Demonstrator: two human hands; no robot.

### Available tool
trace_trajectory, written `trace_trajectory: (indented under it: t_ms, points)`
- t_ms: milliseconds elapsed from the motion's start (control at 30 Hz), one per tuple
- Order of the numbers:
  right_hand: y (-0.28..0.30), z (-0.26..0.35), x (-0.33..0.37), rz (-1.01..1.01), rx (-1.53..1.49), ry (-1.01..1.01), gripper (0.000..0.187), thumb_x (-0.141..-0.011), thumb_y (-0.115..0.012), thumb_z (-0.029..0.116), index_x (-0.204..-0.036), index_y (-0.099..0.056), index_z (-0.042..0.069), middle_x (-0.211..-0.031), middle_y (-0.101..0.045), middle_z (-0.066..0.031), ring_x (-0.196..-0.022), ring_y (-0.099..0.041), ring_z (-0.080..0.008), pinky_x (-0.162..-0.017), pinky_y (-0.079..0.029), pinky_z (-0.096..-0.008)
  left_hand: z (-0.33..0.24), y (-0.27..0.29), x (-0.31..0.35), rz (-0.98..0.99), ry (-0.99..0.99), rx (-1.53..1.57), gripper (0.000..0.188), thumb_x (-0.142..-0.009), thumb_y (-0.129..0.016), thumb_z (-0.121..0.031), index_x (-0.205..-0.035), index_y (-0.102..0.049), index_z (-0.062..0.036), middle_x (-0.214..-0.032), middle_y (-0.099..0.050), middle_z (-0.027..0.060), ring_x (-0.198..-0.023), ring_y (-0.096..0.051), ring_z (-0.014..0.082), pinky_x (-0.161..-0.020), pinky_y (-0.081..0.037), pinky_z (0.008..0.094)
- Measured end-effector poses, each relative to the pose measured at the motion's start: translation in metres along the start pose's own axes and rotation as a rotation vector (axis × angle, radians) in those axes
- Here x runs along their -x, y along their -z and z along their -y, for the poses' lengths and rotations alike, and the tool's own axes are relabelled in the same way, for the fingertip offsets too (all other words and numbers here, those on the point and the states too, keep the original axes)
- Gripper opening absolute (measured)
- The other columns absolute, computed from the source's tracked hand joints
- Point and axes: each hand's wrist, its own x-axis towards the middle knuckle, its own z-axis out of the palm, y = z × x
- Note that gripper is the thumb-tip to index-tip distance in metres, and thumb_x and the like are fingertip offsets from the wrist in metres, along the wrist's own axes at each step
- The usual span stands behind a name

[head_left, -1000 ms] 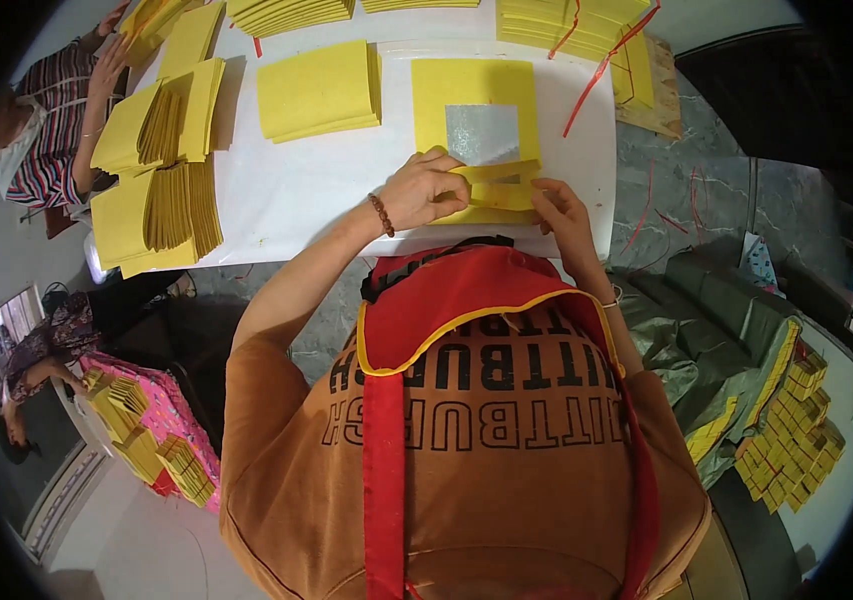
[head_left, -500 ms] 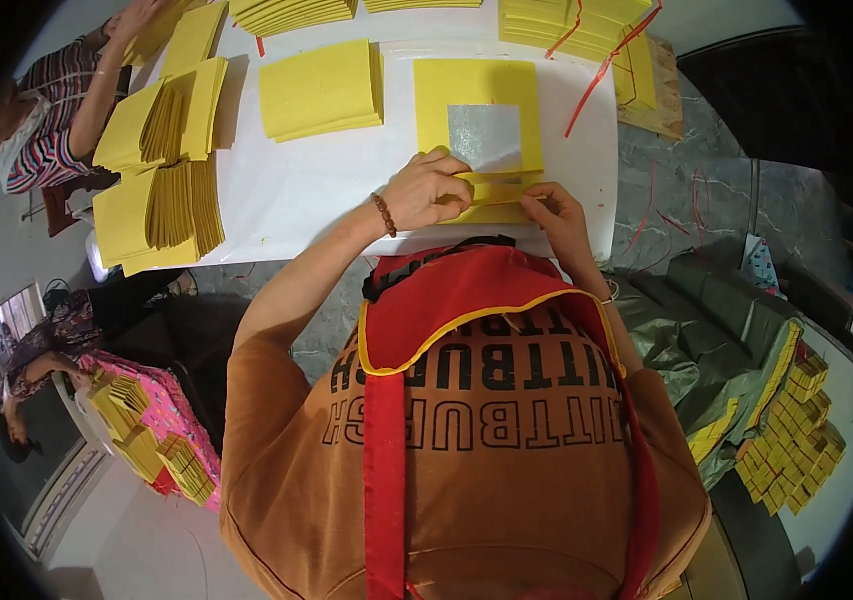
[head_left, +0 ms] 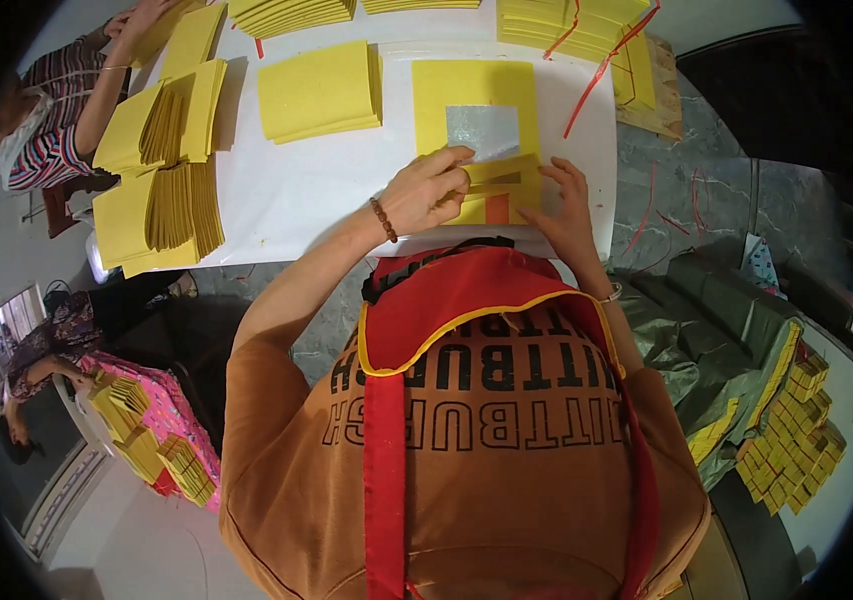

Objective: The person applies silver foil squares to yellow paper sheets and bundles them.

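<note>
A stack of yellow paper sheets (head_left: 473, 82) with a silver foil square (head_left: 482, 125) lies before me near the front edge of the white table. Its near part is folded up, and an orange-red rectangle (head_left: 497, 209) shows on it below a darker gap. My left hand (head_left: 426, 190), with a brown bead bracelet, has its fingers curled on the left side of the fold, the index fingertip by the foil. My right hand (head_left: 568, 212) is at the right edge, fingers apart, holding nothing I can see.
A yellow paper stack (head_left: 316, 90) lies left of the sheets; folded bundles (head_left: 161, 200) stand further left. More stacks (head_left: 566, 25) and red string (head_left: 596, 80) are at the back right. A co-worker in striped clothes (head_left: 61, 100) is at the far left. Tied yellow bundles (head_left: 791, 440) sit at lower right.
My right hand has let go of the folded strip, its fingers now spread. The fold has flattened a little, and the orange-red rectangle has come into view.
</note>
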Motion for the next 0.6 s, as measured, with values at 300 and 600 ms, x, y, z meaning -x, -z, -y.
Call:
trace_trajectory:
  t_ms: [300,600]
  points:
    - [-0.028,-0.009,-0.018,-0.149,-0.21,0.053,0.051,-0.069,-0.071,0.006,-0.115,-0.049,0.005,-0.131,-0.039,-0.0161,-0.125,-0.036,-0.0319,-0.102,-0.031,-0.0381,-0.004,-0.003,0.009,0.021,-0.195,-0.263,0.025,-0.075,-0.062,-0.011,-0.098,-0.053,-0.0051,-0.122,-0.049,0.0149,-0.094,-0.055,0.0296,-0.078,-0.046,0.0379]
    - [-0.03,-0.021,-0.023,-0.036,-0.267,0.09,0.034,-0.07,-0.064,-0.003,-0.102,-0.056,0.007,-0.13,-0.041,-0.0143,-0.12,-0.042,-0.031,-0.098,-0.038,-0.036,0.0,0.007,0.017,0.02,-0.14,-0.38,0.044,-0.077,-0.064,-0.014,-0.119,-0.051,-0.0087,-0.12,-0.052,0.0102,-0.102,-0.051,0.0264,-0.086,-0.039,0.0381]
